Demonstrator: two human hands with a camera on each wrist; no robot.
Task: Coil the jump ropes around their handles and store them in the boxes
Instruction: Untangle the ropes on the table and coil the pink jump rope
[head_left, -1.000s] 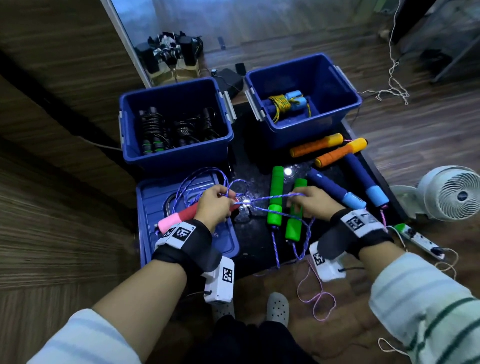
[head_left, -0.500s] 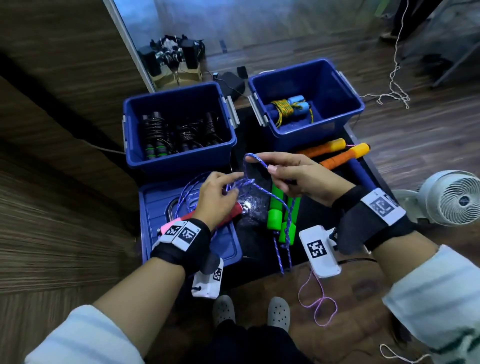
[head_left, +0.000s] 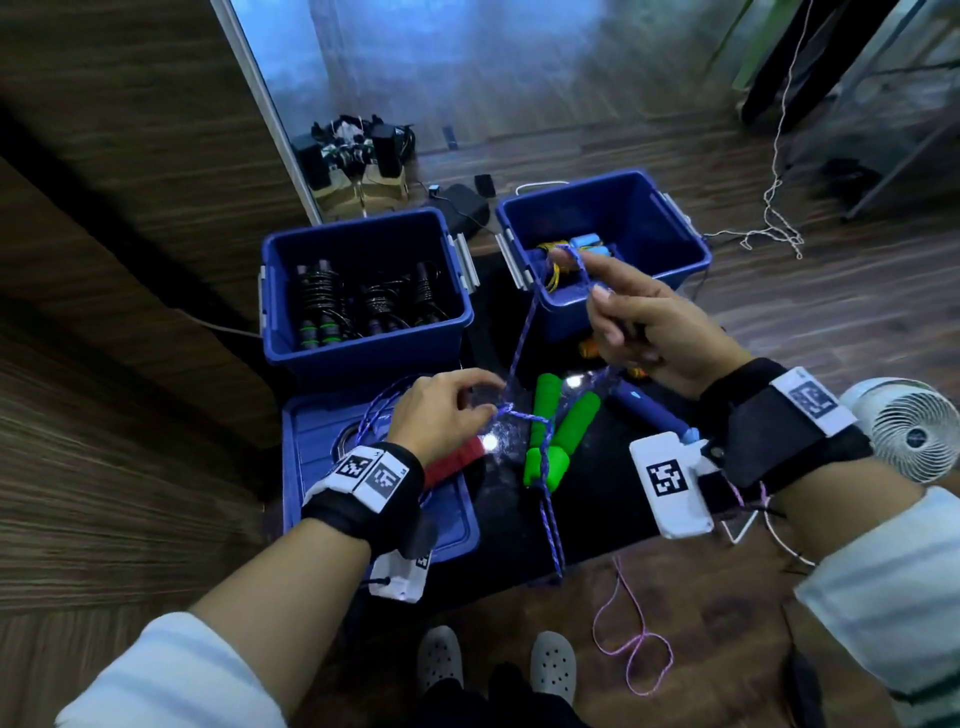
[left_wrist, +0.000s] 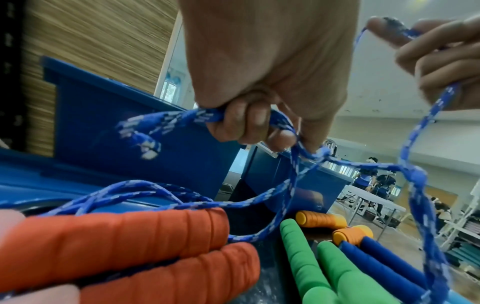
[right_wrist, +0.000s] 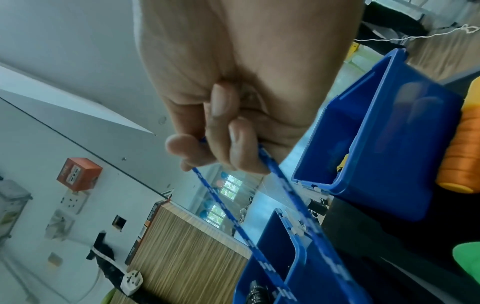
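Centre of frame: the blue rope is running taut from the right hand down to the left hand, barring the gap between the boxes.
Upper middle: the left box and right box are standing open-topped.
Centre right: green handles and blue handles are crowding the surface.
Lower left: the lid is lying flat.

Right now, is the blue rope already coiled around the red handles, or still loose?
Still loose: the blue rope stretches from the left hand to the raised right hand, with the red handles bare.
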